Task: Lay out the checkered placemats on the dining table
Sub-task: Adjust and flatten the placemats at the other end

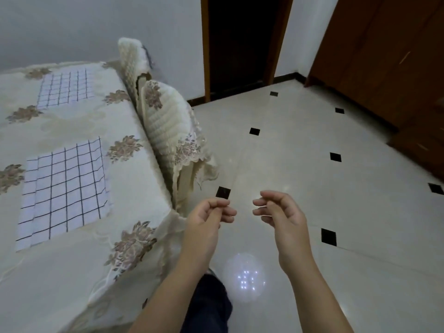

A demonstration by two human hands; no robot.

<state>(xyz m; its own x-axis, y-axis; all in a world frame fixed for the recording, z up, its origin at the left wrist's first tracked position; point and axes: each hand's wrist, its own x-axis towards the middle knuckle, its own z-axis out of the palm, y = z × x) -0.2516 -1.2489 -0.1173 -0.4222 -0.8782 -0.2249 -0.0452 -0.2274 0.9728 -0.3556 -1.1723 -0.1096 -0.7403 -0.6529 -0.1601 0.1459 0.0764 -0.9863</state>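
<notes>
- Our dark trouser leg [209, 306] shows at the bottom edge, with both bare forearms reaching forward above it.
- Our left hand [209, 213] hovers over the floor just off the table's corner, fingers loosely curled toward the thumb and gripping nothing we can see.
- Our right hand [282, 211] hangs beside it, a small gap apart, fingers likewise loosely bent and carrying nothing.
- Neither hand touches the table or a mat.
- On our left stands the dining table under a cream tablecloth with brown floral embroidery [72, 272].
- We see the nearer white placemat with a black grid pattern [63, 191] lying flat on the cloth, near the table's right edge.
- A second white checkered placemat with a finer-looking grid [66, 88] lies flat farther back on the same cloth, well apart from the first.
- Two chairs press against the table's right side: the nearer one in a quilted cream cover with a floral lace trim [165, 131], the farther one in a similar cream cover [131, 58].
- Glossy cream floor tiles [336, 188] with small black diamond insets [254, 131] spread to the right, with a round white glare of lamp light [243, 277] between our arms.
- Beyond, we see a dark doorway with a wooden frame [236, 44] and a brown wooden panel [384, 56].
</notes>
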